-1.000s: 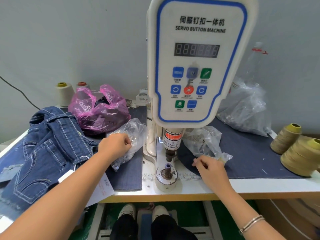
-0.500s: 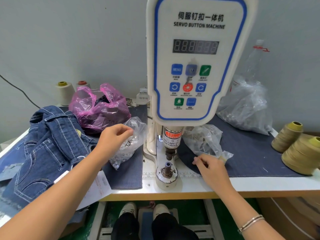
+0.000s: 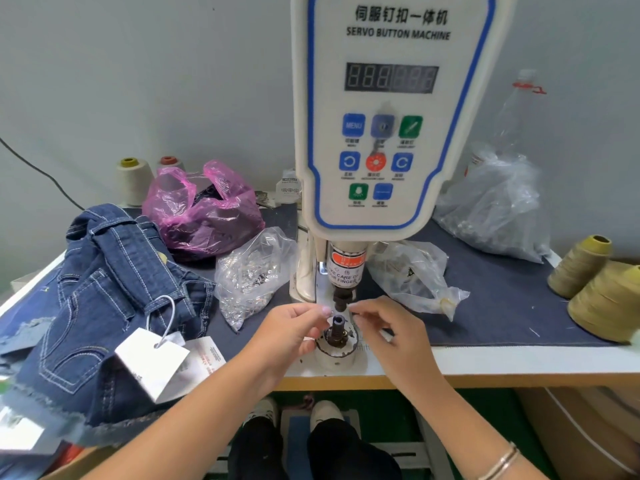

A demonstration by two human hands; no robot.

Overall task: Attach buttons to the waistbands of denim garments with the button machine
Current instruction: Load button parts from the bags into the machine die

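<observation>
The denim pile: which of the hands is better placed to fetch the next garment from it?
Probably the left hand: the denim pile lies on its side of the machine. The right hand would have to cross it.

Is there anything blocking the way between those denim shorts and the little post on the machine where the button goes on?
Both hands: the left hand and right hand sit around the lower die post. The denim shorts lie off to the left.
</observation>
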